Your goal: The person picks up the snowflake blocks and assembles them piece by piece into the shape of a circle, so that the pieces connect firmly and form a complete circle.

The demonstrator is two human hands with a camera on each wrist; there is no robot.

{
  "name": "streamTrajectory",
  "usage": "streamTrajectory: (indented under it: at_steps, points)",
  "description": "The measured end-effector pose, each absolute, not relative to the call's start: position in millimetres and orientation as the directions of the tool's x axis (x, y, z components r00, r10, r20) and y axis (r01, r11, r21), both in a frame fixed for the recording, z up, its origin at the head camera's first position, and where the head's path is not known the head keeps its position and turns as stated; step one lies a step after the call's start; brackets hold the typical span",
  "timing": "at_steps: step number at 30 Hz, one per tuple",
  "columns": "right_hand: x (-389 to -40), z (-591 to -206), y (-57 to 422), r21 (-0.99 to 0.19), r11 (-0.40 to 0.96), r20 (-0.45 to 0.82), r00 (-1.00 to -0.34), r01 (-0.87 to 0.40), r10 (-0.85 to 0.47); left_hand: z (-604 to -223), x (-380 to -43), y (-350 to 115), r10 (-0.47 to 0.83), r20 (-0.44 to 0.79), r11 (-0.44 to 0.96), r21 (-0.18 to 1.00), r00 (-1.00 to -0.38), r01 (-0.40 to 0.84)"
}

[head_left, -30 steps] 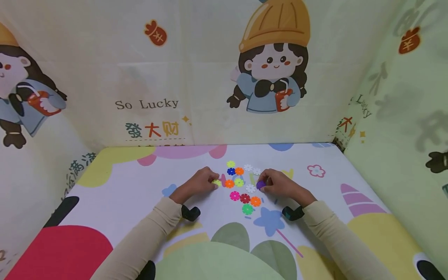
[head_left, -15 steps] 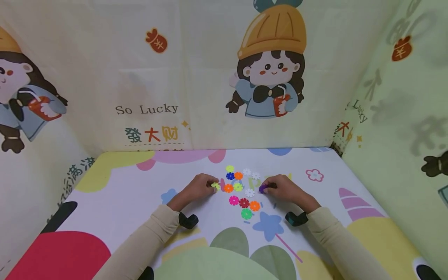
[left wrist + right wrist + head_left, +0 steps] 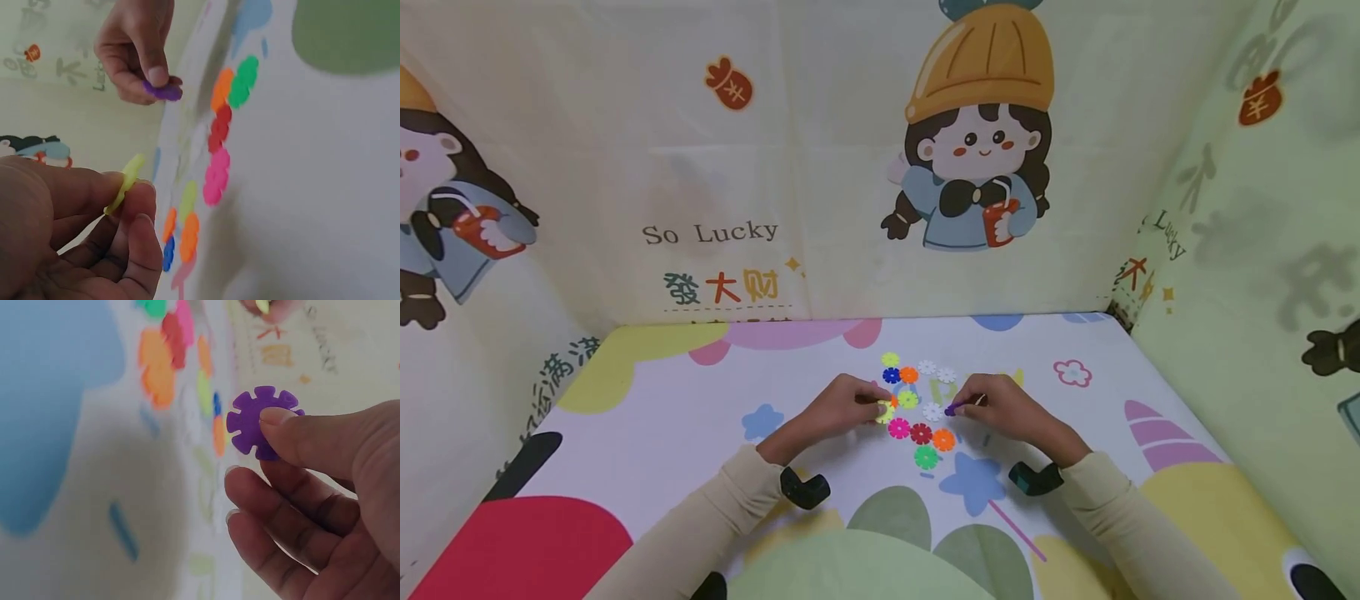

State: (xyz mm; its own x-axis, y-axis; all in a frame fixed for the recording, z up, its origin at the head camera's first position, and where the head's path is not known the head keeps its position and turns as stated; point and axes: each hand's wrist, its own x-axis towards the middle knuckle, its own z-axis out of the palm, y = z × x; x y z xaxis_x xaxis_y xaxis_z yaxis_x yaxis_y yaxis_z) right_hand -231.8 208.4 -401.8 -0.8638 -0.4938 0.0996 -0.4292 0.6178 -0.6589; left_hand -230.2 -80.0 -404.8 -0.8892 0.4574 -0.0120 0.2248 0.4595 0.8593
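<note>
Between thumb and forefinger, my left hand [image 3: 842,407] pinches a yellow-green notched plastic disc [image 3: 130,178], a snowflake-shaped building piece. It hovers over the left part of the disc group and partly covers an orange disc [image 3: 189,237] in the head view. My right hand [image 3: 1006,408] pinches a purple notched disc [image 3: 247,422] the same way, its flat face toward the right wrist camera. That disc is close to a white disc [image 3: 933,412] at the group's right side. The two held discs are apart, facing each other across the group.
Several more notched discs lie flat on the patterned tablecloth [image 3: 685,450]: a pink disc [image 3: 898,428], a dark red disc [image 3: 921,433], a green disc [image 3: 927,457] and a blue disc [image 3: 891,376] among them. A printed cloth wall [image 3: 842,167] stands behind the table.
My left hand has moved right with the yellow-green disc, in over the group. My right hand has shifted slightly left with the purple disc, which has turned more edge-on in the head view.
</note>
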Motion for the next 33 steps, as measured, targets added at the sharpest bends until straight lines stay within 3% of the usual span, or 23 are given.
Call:
streamTrajectory:
  at_steps: [5,16,33]
  points:
    - [-223,-391,198,-0.695,0.552,0.135,-0.838,-0.46,-0.529,-396,-222,-74,0.451,-0.058,0.417,0.896,-0.891,0.153]
    - [-206,-378,178,-0.718,0.538,0.199,-0.87,-0.442,-0.451,-386,-214,-64,0.424,-0.132,0.378,0.925,-0.896,0.042]
    - [-197,-380,169,-0.744,0.495,0.243,-0.871,-0.449,-0.426,-385,-210,-62,0.438,-0.112,0.268,0.963,-0.892,0.011]
